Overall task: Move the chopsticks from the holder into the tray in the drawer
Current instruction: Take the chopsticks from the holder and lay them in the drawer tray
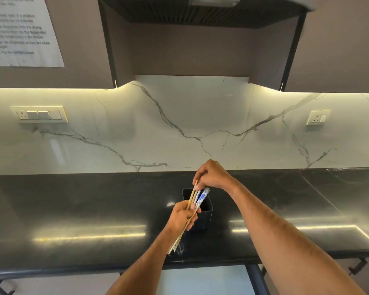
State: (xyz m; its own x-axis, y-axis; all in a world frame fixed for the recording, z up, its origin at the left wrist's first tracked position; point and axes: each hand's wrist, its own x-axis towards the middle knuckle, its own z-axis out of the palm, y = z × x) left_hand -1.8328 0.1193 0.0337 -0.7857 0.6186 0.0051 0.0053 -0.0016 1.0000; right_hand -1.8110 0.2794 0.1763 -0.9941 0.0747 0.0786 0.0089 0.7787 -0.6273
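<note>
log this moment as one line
left hand: grips chopsticks | right hand: pinches their tops | black holder: on countertop

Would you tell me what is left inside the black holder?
The holder's far inner wall looks dark and bare. The chopsticks and both hands, left and right, cover the rest, so its bottom is hidden.

The holder (202, 216) is partly hidden behind the left hand (182, 217) — wall notice (19, 28) text blurred, cut off.
</note>
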